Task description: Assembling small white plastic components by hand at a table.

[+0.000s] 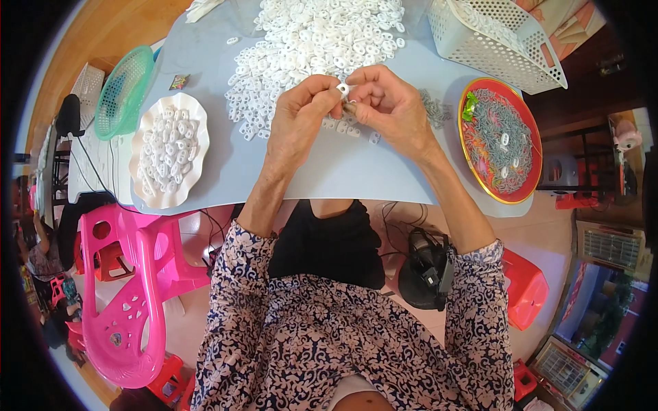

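Note:
Over the table's middle, my left hand (301,120) pinches a small white plastic piece (343,88) with a round hole in it. Close beside it, my right hand (394,116) has thumb and forefinger brought together near that piece; whatever lies between its fingertips is too small to make out. Beyond both hands spreads a big heap of similar white oval pieces (308,41), with several strays just under my fingers. A white scalloped dish (204,147) of such pieces stands at the left. To the right sits a red plate with a yellow rim (537,137), filled with small grey screw-like parts (504,130).
More grey parts (433,108) lie loose near the red plate. A perforated white basket (473,44) stands at the back right, a green basket (130,92) at the far left. Below the table are a pink chair (147,301), a red stool (526,288) and dark cables.

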